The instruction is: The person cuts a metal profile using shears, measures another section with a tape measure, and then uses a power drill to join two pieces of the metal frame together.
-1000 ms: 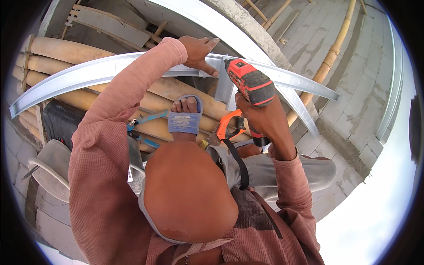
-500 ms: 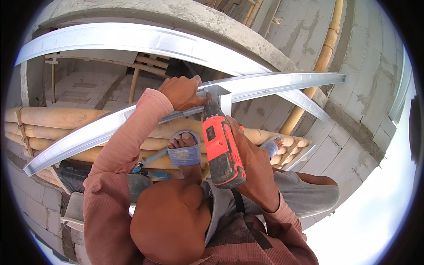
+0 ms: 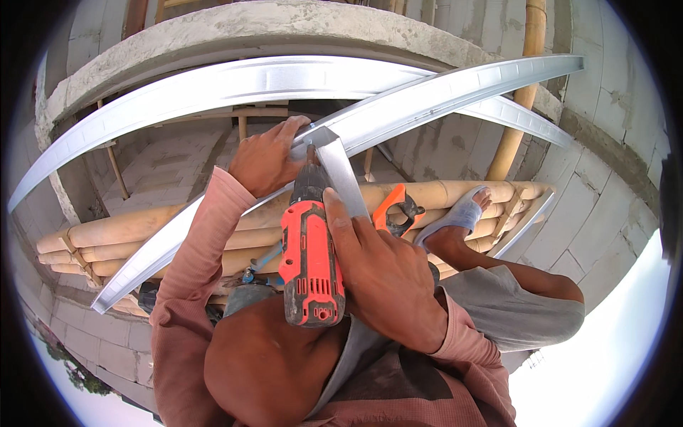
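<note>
Two hands work at one joint in our head view: our left hand (image 3: pixel 267 160) lies curled, fingers closed, over the long grey metal channel (image 3: pixel 213 213) just left of the point where a short upright metal piece (image 3: pixel 340 174) meets it, and our right hand (image 3: pixel 388 274) is wrapped tight round the red drill (image 3: pixel 309 260). The drill's long axis runs straight up and away from us, its nose touching that joint beside the left fingers, while the channel slants from lower left to upper right across the bamboo poles (image 3: pixel 142 228), so the left hand is nearer the joint.
</note>
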The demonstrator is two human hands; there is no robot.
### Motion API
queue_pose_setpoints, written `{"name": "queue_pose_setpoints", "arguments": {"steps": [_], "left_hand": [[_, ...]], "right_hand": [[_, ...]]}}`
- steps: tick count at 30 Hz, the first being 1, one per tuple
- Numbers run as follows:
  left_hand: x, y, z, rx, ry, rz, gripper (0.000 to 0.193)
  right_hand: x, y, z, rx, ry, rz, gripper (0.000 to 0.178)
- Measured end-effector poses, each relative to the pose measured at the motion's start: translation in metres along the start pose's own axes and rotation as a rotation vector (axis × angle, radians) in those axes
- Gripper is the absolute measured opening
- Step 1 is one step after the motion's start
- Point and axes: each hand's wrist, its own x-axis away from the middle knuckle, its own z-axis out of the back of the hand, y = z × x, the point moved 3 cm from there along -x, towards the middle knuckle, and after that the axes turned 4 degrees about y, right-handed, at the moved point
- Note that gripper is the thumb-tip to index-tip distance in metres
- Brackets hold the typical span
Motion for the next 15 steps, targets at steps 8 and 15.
{"name": "queue_pose_setpoints", "arguments": {"steps": [8,15], "left_hand": [[-0.002,-0.003,0.002,0.131,0.239,-0.596,0.094],[-0.023,0.007,-0.009,0.130,0.067,-0.678,0.091]], "right_hand": [[0.004,0.002,-0.001,0.026,0.048,0.017,0.068],[0.009,0.004,-0.010,0.115,0.134,-0.003,0.070]]}}
